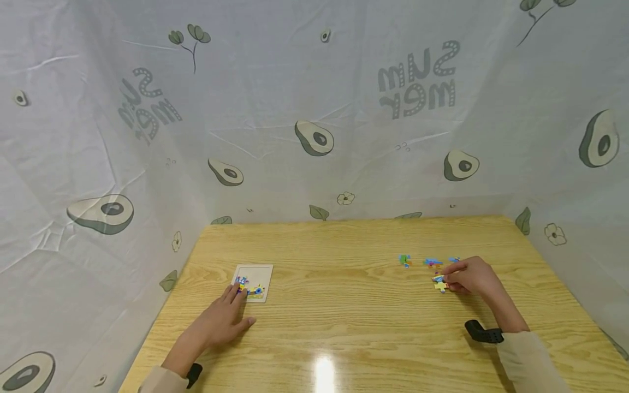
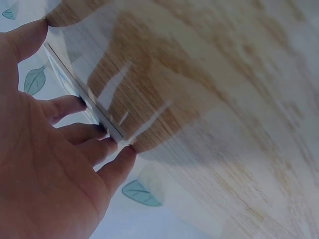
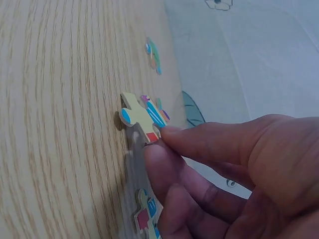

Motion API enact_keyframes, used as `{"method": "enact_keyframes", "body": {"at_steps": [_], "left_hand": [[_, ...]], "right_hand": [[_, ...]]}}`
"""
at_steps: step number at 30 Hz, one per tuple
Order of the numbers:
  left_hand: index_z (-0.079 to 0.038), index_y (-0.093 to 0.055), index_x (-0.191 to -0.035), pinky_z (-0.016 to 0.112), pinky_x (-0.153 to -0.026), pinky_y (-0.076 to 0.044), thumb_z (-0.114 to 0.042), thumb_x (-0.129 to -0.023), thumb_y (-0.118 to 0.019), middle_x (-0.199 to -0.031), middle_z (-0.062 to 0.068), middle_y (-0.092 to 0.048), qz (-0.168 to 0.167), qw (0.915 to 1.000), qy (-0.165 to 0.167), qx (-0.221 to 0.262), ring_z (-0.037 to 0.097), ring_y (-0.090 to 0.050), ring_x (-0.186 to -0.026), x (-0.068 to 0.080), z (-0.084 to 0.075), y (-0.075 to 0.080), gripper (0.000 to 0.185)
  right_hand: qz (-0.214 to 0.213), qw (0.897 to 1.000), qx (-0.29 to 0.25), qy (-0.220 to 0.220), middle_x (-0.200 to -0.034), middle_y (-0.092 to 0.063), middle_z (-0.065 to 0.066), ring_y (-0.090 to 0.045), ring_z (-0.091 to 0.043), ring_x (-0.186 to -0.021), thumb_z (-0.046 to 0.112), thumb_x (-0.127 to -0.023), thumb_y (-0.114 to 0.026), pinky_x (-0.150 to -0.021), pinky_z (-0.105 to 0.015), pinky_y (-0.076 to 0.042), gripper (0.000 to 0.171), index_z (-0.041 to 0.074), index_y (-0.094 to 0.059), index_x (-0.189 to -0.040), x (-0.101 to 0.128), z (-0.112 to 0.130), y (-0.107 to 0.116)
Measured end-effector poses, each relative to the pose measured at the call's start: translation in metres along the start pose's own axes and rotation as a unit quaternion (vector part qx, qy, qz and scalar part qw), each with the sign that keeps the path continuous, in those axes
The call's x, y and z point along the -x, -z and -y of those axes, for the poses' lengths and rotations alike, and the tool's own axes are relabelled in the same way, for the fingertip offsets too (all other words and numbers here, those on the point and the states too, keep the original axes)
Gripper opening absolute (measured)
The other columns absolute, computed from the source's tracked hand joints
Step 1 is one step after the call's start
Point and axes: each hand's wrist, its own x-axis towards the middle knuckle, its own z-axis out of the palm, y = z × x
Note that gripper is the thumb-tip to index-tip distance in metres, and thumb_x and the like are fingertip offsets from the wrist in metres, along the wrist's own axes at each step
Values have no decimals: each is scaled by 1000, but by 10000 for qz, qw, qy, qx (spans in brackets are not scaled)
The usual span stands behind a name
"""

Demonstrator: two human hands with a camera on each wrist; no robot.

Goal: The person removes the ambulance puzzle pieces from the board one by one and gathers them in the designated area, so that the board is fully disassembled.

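My right hand [image 1: 474,277] pinches a yellow jigsaw piece [image 3: 137,117] between thumb and fingertips. The piece has a blue knob and a red corner and is tilted up near the tabletop. Over on the left, my left hand [image 1: 216,323] lies with its fingers fairly straight, fingertips touching the near left side of a pale square puzzle board [image 1: 253,271]. Several colourful joined pieces [image 1: 255,291] sit along the board's lower left part, some hidden by the fingers. In the left wrist view the board is seen edge-on, so its face is hidden.
Loose jigsaw pieces lie beyond my right hand: a green one [image 1: 404,259], a blue and pink one [image 1: 432,262] and others partly covered by the fingers. The wooden table [image 1: 334,305] meets an avocado-print sheet [image 1: 275,180] at its back and sides.
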Motion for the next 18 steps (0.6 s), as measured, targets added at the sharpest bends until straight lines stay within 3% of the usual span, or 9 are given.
{"method": "enact_keyframes", "body": {"at_steps": [18], "left_hand": [[-2,-32,-153,64,-114,-31,-54,-97,-54,-162,27,-19,-23,10000,56,30,45,-21,-150,0,1,-2,80]], "right_hand": [[-294,9963,773,234,-83,-76,-13,-68,-17,-68,13,-91,-65,-57,-31,-54,25,-8,-73,-103,-4,1,-7]]}}
